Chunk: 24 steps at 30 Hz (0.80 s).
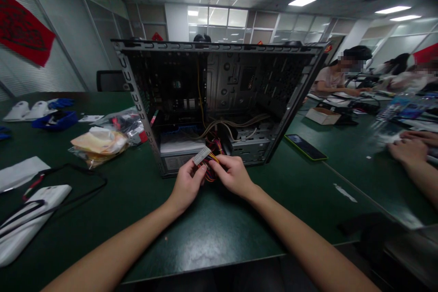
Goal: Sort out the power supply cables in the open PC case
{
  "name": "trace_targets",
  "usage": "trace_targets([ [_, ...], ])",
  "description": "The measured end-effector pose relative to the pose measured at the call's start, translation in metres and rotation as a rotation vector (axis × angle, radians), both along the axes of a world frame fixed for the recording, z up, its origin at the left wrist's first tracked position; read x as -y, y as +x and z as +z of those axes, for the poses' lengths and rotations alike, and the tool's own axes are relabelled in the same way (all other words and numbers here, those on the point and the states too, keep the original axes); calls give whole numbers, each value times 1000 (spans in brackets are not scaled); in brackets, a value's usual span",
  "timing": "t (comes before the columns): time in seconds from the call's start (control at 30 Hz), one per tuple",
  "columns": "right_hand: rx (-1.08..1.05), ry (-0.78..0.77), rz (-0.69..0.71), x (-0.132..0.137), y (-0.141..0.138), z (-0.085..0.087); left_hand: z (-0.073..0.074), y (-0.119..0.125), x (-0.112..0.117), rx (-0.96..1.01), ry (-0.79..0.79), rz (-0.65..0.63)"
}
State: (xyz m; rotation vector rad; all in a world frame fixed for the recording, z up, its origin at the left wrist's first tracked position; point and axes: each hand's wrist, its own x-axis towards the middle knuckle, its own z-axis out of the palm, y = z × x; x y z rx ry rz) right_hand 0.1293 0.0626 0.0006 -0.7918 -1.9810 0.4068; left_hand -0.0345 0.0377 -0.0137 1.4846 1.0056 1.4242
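Note:
An open computer case (219, 46) stands on the green table, its inside facing me. In front of its lower part, my left hand (190, 180) is closed on a wide, pale multi-pin power connector (201, 156). Thumb and fingers of my right hand (234, 174) pinch the coloured power cables (212, 159) just behind that connector. More red, yellow and black wires bunch between and below both hands. Inside the case, a silver power supply (181, 143) sits at lower left, and grey cables (236, 123) run across to the drive bays (253, 148) at right.
Plastic bags of small parts (102, 141) lie left of the case, with a white power strip (37, 223) and black cord nearer me. A phone (306, 147) lies to the right. Another person's hands (410, 148) rest at the far right, beside plastic bottles (407, 105).

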Motion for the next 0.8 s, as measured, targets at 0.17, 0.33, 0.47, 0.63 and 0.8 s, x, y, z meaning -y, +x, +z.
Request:
trace_targets([
  [0.17,24,62,-29,1,-1,0,2,-2,1,-38,28,23],
  [0.33,100,86,-24,-2,1,-3,-1,-5,4,-81,71,24],
  [0.47,122,94,-13,-3,2,-4,-1,-4,4,-54,64,3],
  [0.63,101,89,11,-1,3,-2,2,-4,2,-24,65,16],
  [0.8,53,40,69,1,3,4,4,-5,1,21,54,51],
])
